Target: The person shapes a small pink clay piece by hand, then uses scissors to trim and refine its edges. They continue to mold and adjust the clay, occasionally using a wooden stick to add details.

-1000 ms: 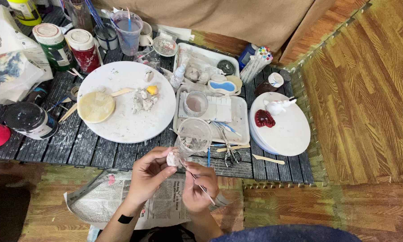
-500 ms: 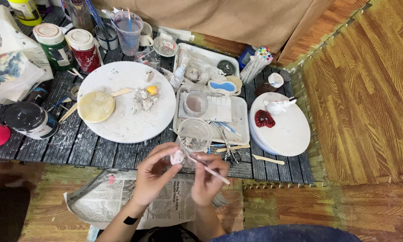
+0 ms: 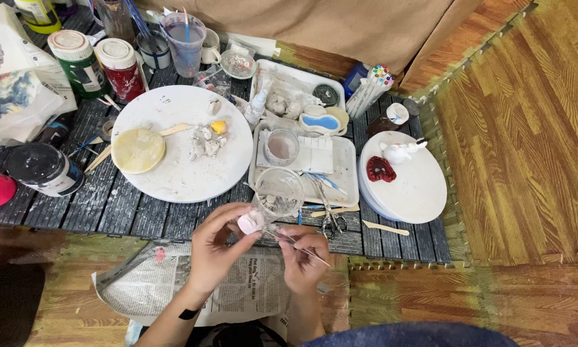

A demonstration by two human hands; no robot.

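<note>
Left hand [image 3: 215, 247]: raised palm-inward over the sheet of crumpled printed newspaper [image 3: 173, 289], fingers curled, thumb and fingertips pinched shut on a small pale pink lump of clay [image 3: 249, 222]. The lump sits just in front of the table's near edge.

Right hand [image 3: 302, 254]: fingers folded, gripping a thin metal needle tool [image 3: 295, 243] that lies slantwise, its tip near the pink lump.

Just beyond the hands, a clear plastic cup [image 3: 279, 193] stands on the dark slatted wooden table [image 3: 96, 205], beside small metal scissors [image 3: 331, 222]. Further off, a large round white board [image 3: 183, 144] carries a flat yellow clay disc [image 3: 139, 150] and rough grey scraps. To the right, a smaller round white board [image 3: 408, 183] bears a glossy red piece [image 3: 380, 169] and a white figurine [image 3: 401, 151]. At the far edge stand paint jars and a cup of brushes.
</note>
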